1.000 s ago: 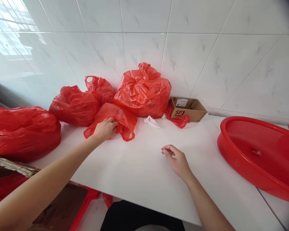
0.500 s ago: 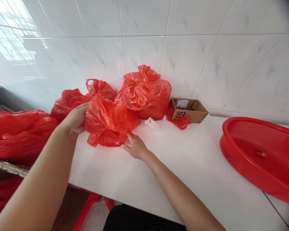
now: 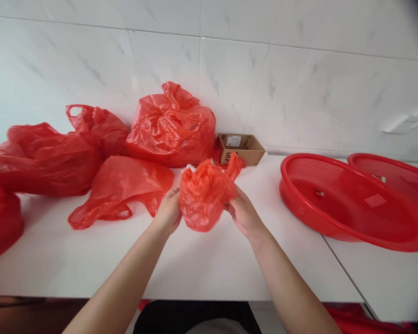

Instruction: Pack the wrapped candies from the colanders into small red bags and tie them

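Observation:
Between my two hands, above the white table (image 3: 209, 269), is a crumpled red plastic bag (image 3: 202, 199) with its gathered top facing up. My left hand (image 3: 169, 209) grips its left side, with the fingers partly behind it. On the other side, my right hand (image 3: 243, 212) pinches it with thumb and fingers; some fingertips are hidden. Whether anything is inside the bag cannot be made out. Just left of my left hand, a flattened red plastic bag (image 3: 125, 178) lies spread on the table, its handles toward me.
Full red bags (image 3: 174, 130) line the tiled wall, with more bags (image 3: 52, 160) at the left. A small open cardboard box (image 3: 252, 157) stands behind my right hand. Large red plastic baskets (image 3: 299, 206) occupy the right side. A bit of white paper (image 3: 191, 167) shows behind the held bag.
My hands have moved right and closer together, now around a bunched red bag. A flattened red bag lies where they were. The view has turned right, showing a second basket.

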`<act>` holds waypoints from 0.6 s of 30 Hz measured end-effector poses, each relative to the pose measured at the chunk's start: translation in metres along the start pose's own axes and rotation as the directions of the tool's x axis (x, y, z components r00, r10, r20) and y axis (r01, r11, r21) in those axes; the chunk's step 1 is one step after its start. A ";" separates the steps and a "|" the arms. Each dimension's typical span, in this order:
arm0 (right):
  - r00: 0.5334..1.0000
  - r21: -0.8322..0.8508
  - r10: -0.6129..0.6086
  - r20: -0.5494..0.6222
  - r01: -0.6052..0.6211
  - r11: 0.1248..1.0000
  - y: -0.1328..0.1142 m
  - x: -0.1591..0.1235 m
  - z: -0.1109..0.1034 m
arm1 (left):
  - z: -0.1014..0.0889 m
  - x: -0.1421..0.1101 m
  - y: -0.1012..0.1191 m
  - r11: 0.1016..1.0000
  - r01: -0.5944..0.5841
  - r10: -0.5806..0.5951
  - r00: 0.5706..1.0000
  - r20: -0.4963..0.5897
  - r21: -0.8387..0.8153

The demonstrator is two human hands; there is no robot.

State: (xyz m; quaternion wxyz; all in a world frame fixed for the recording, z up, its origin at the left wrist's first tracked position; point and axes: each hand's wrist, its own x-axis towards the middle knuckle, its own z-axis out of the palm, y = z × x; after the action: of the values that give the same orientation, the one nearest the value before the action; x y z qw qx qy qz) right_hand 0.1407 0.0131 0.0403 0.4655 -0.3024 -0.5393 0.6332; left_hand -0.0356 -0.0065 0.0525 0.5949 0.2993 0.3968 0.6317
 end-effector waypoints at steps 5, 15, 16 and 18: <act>0.978 0.015 -0.052 -0.203 0.056 0.998 0.000 -0.040 -0.035 | 0.007 0.001 -0.028 0.983 0.059 -0.082 0.989 0.124 0.175; 0.989 -0.236 -0.122 -0.080 0.100 0.967 0.005 -0.063 -0.032 | 0.011 -0.003 -0.049 0.997 0.004 -0.005 1.000 0.011 0.072; 0.988 -0.247 -0.126 -0.087 0.101 0.964 0.010 -0.064 -0.029 | 0.012 -0.003 -0.050 0.999 -0.004 0.004 1.000 0.002 0.050; 0.960 -0.220 -0.183 -0.213 0.136 0.966 0.017 -0.066 -0.033 | 0.007 -0.001 -0.051 0.999 -0.043 0.043 0.998 -0.042 0.000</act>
State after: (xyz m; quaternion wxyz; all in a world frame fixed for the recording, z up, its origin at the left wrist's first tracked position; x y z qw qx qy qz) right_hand 0.1905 -0.0337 0.0087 0.5417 -0.3754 -0.5660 0.4953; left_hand -0.0031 -0.0080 0.0127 0.5727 0.2942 0.4026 0.6507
